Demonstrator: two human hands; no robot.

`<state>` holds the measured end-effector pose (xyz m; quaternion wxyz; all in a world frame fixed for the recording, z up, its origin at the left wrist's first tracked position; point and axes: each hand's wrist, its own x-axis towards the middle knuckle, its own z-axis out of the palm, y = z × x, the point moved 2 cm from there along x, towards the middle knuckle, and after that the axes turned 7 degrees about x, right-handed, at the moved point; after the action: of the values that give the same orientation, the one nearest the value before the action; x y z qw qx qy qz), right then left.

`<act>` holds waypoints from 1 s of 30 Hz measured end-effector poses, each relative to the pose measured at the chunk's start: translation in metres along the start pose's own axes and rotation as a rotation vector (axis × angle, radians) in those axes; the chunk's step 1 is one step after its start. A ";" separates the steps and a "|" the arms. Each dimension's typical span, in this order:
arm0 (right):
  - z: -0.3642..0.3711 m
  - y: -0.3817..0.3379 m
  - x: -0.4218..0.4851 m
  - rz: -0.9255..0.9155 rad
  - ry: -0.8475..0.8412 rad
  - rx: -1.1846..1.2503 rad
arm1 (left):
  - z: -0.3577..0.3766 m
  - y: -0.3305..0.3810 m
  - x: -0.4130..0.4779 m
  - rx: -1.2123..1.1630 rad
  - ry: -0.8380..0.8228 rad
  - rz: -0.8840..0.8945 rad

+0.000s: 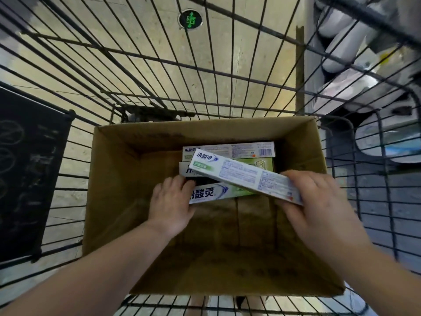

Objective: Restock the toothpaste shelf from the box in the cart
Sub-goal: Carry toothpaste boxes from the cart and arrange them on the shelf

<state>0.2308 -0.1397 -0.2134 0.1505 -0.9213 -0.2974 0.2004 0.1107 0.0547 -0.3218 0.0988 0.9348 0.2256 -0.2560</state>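
Your right fingers [303, 179] clasp a long white-and-green cardboard toothpaste carton [239, 172]; left fingers [177, 181] grip a crosswise second carton [211, 193] by its left end.

left grip [169, 202]: bare | right grip [319, 201]: bare | forearms [98, 263]: bare to frame edge

Tips of the left hand [169, 201] fingers [181, 182] hidden behind a toothpaste carton [211, 193], lower cartons [230, 150] half covered by the lifted carton [241, 175], its fine print unreadable, shelf goods [337, 30] blurred, forearms [102, 270] cut off below
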 end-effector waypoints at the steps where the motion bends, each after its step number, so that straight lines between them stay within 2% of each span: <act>1: 0.002 -0.001 0.001 -0.010 0.003 -0.001 | -0.001 0.000 0.000 -0.013 0.013 0.009; 6: -0.002 -0.002 -0.004 -0.008 0.023 0.023 | -0.016 0.000 -0.014 -0.181 0.020 0.099; 9: -0.017 -0.005 -0.012 -0.002 0.043 0.035 | -0.036 -0.003 -0.032 -0.174 -0.001 0.150; 14: -0.064 -0.018 -0.036 -0.009 0.067 0.036 | -0.089 -0.002 -0.077 -0.170 0.019 0.281; 18: -0.116 -0.031 -0.068 -0.002 0.108 0.066 | -0.138 0.007 -0.121 -0.197 0.110 0.355; 26: -0.214 -0.026 -0.158 0.089 0.313 0.130 | -0.221 0.063 -0.192 -0.376 0.246 0.528; 30: -0.258 0.004 -0.216 0.159 0.421 0.162 | -0.244 0.120 -0.218 -0.384 0.218 0.592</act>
<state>0.1910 -0.3144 0.0714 0.2666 -0.9481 -0.1689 0.0382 0.1063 -0.0584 0.0076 0.3176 0.9458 -0.0012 -0.0680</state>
